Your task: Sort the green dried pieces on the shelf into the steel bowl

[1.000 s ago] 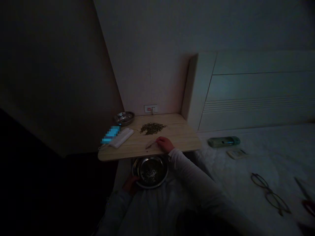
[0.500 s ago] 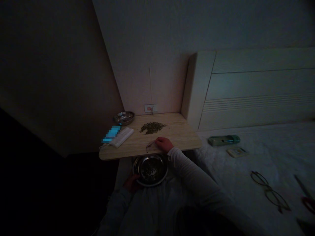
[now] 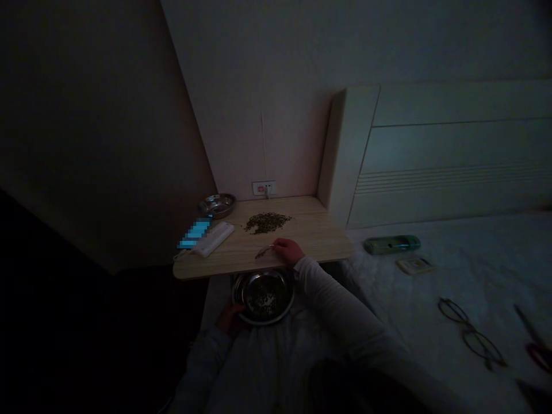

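Observation:
The room is dim. My right hand (image 3: 288, 250) rests on the small wooden table (image 3: 319, 238) with its fingers closed on a thin tool (image 3: 264, 251), perhaps tweezers, whose tip points left. A pile of small green grains (image 3: 266, 223) lies on the table just beyond it. My left hand (image 3: 230, 319) grips the rim of a steel bowl (image 3: 263, 295) held below the table's front edge; some of the grains lie inside the bowl.
A second steel bowl (image 3: 217, 204) stands at the table's back left, beside a lit phone (image 3: 194, 234) and a white power strip (image 3: 213, 239). A wall socket (image 3: 264, 188) is behind. On the bed at right lie a green case (image 3: 391, 245), a small card (image 3: 415, 264), glasses (image 3: 471, 334) and scissors (image 3: 535, 341).
My right hand has shifted the thin tool slightly on the table; the bowl and my left hand stay in place. The camera has drifted a little.

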A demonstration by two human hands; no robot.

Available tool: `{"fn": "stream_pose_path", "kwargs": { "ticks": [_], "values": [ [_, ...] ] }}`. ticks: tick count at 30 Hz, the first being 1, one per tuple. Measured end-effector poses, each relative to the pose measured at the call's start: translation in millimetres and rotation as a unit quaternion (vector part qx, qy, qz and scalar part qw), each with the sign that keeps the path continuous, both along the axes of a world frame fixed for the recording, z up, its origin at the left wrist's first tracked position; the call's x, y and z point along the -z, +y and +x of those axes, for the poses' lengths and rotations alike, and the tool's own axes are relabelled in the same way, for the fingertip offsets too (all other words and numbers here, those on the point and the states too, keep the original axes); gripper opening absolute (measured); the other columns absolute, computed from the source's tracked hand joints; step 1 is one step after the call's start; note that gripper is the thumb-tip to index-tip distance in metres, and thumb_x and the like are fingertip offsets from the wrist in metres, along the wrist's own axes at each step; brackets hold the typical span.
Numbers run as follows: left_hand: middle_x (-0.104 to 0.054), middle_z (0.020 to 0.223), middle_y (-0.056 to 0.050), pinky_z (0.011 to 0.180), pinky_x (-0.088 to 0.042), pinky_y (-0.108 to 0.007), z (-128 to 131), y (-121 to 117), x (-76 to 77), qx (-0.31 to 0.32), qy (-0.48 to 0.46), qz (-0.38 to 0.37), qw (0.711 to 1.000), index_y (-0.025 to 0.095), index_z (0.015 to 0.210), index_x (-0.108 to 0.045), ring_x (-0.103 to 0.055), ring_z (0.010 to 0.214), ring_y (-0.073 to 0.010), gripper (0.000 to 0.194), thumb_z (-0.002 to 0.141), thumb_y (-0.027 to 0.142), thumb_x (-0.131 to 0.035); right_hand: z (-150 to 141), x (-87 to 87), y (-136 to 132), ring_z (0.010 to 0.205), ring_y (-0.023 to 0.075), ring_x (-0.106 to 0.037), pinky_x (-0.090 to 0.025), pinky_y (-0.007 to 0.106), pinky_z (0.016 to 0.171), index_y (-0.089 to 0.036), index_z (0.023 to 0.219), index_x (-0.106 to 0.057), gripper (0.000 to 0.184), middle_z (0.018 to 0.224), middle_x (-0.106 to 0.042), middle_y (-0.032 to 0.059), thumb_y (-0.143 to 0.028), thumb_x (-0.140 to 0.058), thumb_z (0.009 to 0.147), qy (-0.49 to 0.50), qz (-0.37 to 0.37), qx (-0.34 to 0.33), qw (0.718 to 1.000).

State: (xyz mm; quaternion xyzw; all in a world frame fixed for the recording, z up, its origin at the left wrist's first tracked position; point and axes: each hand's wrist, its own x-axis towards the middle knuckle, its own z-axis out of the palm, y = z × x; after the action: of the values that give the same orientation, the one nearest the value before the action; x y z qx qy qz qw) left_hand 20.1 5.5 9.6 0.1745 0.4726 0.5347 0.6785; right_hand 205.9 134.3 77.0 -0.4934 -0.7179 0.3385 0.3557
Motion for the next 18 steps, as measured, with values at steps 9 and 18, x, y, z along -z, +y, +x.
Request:
{"fn": "stream_pose_path", "kwargs": {
  "ticks": [9, 18],
  "values": [
    [-0.064, 0.071, -0.001, 0.061, -0.045, -0.034, -0.2, 0.0, 0.3, 0.003, 0.006, 0.005, 1.0, 0.02, 0.101, -0.045, -0.058, 0.074, -0.0233, 0.054, 0.05, 0.006, -0.054, 0.2, -0.2, 0.3, 0.068, 0.0109, -0.049, -0.037, 0.022, 0.066, -0.016, 0.074, -0.058, 0.019, 0.071, -0.058, 0.0006, -0.02, -0.042, 0.066, 0.018, 0.037, 0.048, 0.998],
    [-0.064, 0.067, -0.002, 0.06, -0.045, -0.033, 1.3, 0.2, -5.0, 0.018, -0.012, 0.009, 1.0, 0.017, 0.084, -0.053, -0.058, 0.072, -0.0238, 0.038, 0.048, 0.005, -0.056, 0.5, 0.8, 1.1, 0.069, 0.0115, -0.05, -0.037, 0.022, 0.066, -0.017, 0.073, -0.058, 0.019, 0.072, -0.058, 0.0006, -0.022, -0.042, 0.067, -0.002, 0.04, 0.04, 0.998]
  ]
}}
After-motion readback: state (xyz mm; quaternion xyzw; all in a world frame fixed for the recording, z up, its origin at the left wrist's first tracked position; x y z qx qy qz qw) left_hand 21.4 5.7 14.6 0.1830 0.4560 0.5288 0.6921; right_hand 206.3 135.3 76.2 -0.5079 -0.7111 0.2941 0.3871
